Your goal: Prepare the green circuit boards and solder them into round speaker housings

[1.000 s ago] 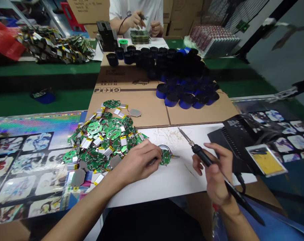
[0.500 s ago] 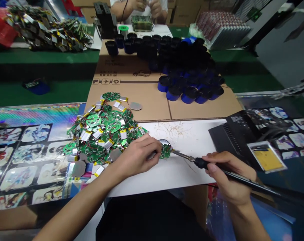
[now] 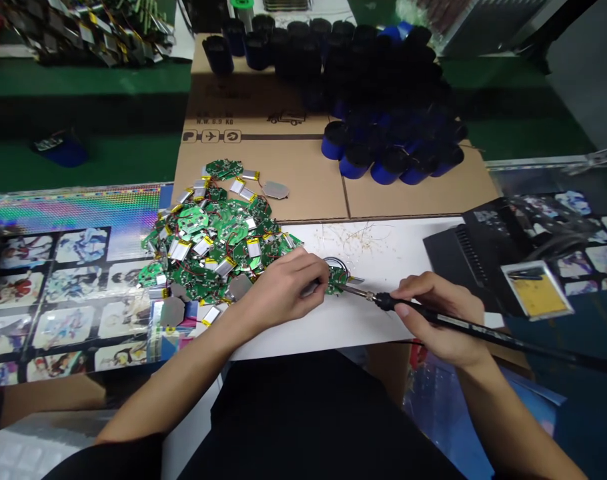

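Note:
My left hand [image 3: 294,285] is closed, thumb and fingertips together at the left edge of a small green circuit board [image 3: 337,275]. Something greyish shows between those fingers, mostly hidden. A round ring-shaped part and a wire lie at the board's far side. In my right hand [image 3: 441,317] is a soldering iron [image 3: 413,309] with a black handle, fingers and thumb wrapped round it. Its metal tip points left and reaches over the board, seemingly touching it. Beside my left hand spreads a pile of green circuit boards [image 3: 228,223] with small silver batteries wired to them.
Many blue-and-black cylindrical housings [image 3: 356,161] stand on a flat cardboard sheet [image 3: 303,193]. Wire scraps [image 3: 356,239] litter the white work surface. On the right are a black stand [image 3: 466,260] and a tray with a yellow sponge [image 3: 536,292]. More boards are heaped at the far left.
The soldering iron's tip has moved left from the board's right edge onto the board. My left hand keeps its pinch. The camera view has tilted downward.

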A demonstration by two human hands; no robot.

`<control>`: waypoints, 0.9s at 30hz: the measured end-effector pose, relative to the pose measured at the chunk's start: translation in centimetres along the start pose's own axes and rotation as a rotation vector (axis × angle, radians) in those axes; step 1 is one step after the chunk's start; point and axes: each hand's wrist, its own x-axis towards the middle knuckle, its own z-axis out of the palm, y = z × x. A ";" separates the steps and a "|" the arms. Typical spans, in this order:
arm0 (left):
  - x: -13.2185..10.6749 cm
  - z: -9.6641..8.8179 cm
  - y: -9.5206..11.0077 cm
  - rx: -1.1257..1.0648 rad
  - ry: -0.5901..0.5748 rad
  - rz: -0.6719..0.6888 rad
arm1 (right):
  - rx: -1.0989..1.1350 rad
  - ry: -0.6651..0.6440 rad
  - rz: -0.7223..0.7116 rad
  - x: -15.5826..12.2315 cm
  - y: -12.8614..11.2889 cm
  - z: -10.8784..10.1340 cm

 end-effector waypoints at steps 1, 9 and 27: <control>0.0 0.0 0.0 -0.001 -0.001 -0.002 | -0.003 -0.006 -0.002 0.1 0.0 0.0; 0.0 0.0 -0.1 -0.009 -0.009 -0.006 | -0.035 -0.037 0.008 0.6 -0.3 0.3; -0.1 0.2 -0.1 0.004 -0.007 -0.011 | 0.030 -0.083 -0.124 0.4 -0.7 -0.2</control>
